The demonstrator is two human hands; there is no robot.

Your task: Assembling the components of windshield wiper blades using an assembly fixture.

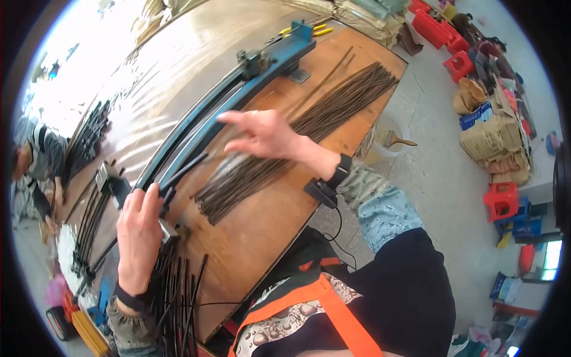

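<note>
A long blue metal rail fixture (205, 130) runs slantwise across the wooden table. At its near end my left hand (140, 235) is closed, fingers together and bent over a dark part; what lies under them is hidden. A black lever-like bar (185, 169) sticks out just beyond those fingers. My right hand (264, 135) hovers beside the rail with nothing in it, thumb and forefinger apart and pointing left. Beneath my right wrist lies a thick bundle of thin brown rods (333, 113). A dark clamp-like carriage (254, 62) sits on the rail's far part.
More dark rods (178, 291) lie by my left forearm. Yellow-handled pliers (321, 30) rest behind the rail. Another person (44, 157) works at the left near dark strips (89, 134). Right of the table stands a bucket with a brush (395, 140); red stools (501, 201) stand farther off.
</note>
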